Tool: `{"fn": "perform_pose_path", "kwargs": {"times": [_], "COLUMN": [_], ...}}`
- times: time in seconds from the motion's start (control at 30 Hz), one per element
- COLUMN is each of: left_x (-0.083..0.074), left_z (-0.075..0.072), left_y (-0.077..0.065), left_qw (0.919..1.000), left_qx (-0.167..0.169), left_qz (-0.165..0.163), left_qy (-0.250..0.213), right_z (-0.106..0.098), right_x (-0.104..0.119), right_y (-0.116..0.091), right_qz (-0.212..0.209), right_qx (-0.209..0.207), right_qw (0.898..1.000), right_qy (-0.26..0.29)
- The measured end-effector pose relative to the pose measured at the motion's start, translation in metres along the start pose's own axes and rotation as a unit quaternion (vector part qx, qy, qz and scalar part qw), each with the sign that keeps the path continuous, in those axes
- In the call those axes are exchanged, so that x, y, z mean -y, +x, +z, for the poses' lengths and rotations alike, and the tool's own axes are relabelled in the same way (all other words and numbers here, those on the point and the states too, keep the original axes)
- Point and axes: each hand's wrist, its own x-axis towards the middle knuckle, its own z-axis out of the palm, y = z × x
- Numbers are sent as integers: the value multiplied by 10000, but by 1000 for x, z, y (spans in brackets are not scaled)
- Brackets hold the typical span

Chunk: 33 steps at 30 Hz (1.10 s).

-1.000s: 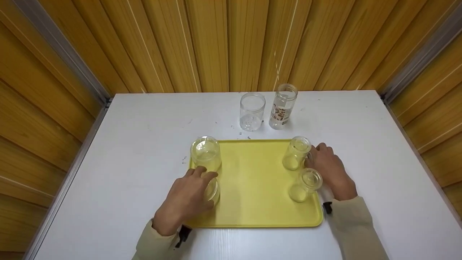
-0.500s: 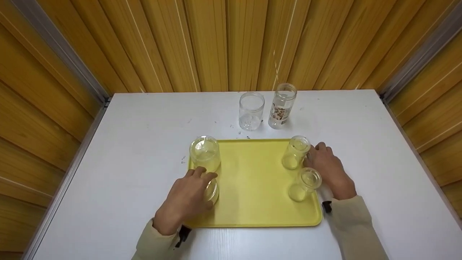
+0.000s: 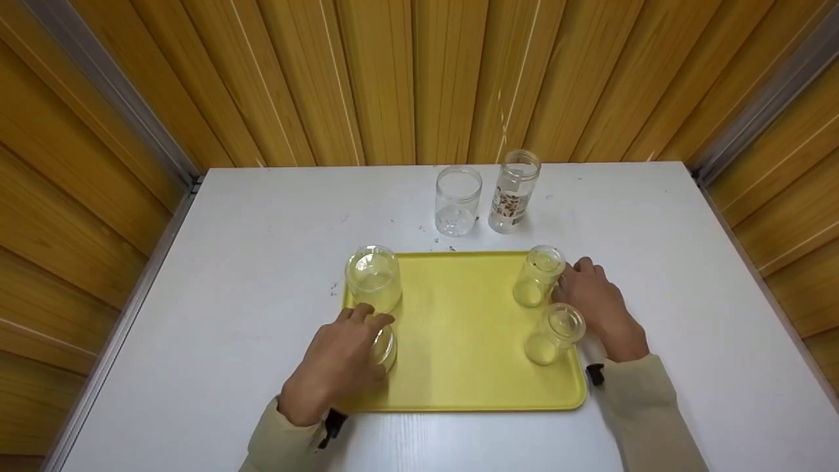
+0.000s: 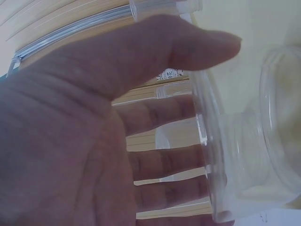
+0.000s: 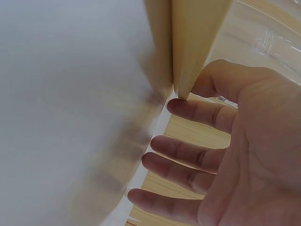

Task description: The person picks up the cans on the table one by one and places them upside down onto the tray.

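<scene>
My left hand (image 3: pixel 331 364) grips a clear jar (image 3: pixel 385 347) at the near left of the yellow tray (image 3: pixel 459 328). In the left wrist view the thumb lies over this jar (image 4: pixel 214 122) and the other fingers reach along it. A wider clear jar (image 3: pixel 373 282) stands base up at the tray's far left corner. At the right side my right hand (image 3: pixel 598 308) pinches the tray's edge; the right wrist view shows thumb and forefinger on the tray rim (image 5: pixel 188 61). Two narrower clear jars stand base up by that edge, one farther (image 3: pixel 537 278), one nearer (image 3: pixel 554 334).
Behind the tray, a clear open jar (image 3: pixel 457 200) and a taller jar with a brown printed pattern (image 3: pixel 513 190) stand upright on the white table (image 3: pixel 262 262). Wood-patterned panels (image 3: pixel 393 85) rise at the back and both sides.
</scene>
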Motion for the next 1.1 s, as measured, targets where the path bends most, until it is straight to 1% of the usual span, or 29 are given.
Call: {"fn": "perform_pose_path", "kwargs": {"times": [0.13, 0.4, 0.57, 0.73, 1.1], "left_x": [0, -2, -2, -3, -4], "left_z": [1, 1, 0, -3, -3], "left_y": [0, 0, 0, -1, -2], "left_qw": [10000, 9999, 9999, 9999, 9998], "left_qx": [-37, 10, 27, -29, -60], "left_qz": [-5, -83, -18, 53, 16], "left_qy": [-23, -133, -133, -158, -203], "right_z": [0, 3, 1, 0, 2], "right_x": [0, -1, 0, 1, -1], "right_y": [0, 1, -1, -1, 0], "right_qz": [-3, -6, -17, -45, -25], "right_qx": [-43, -150, -99, -78, -84], "right_qw": [10000, 9999, 9999, 9999, 10000], "right_qy": [-11, 31, 67, 53, 4]}}
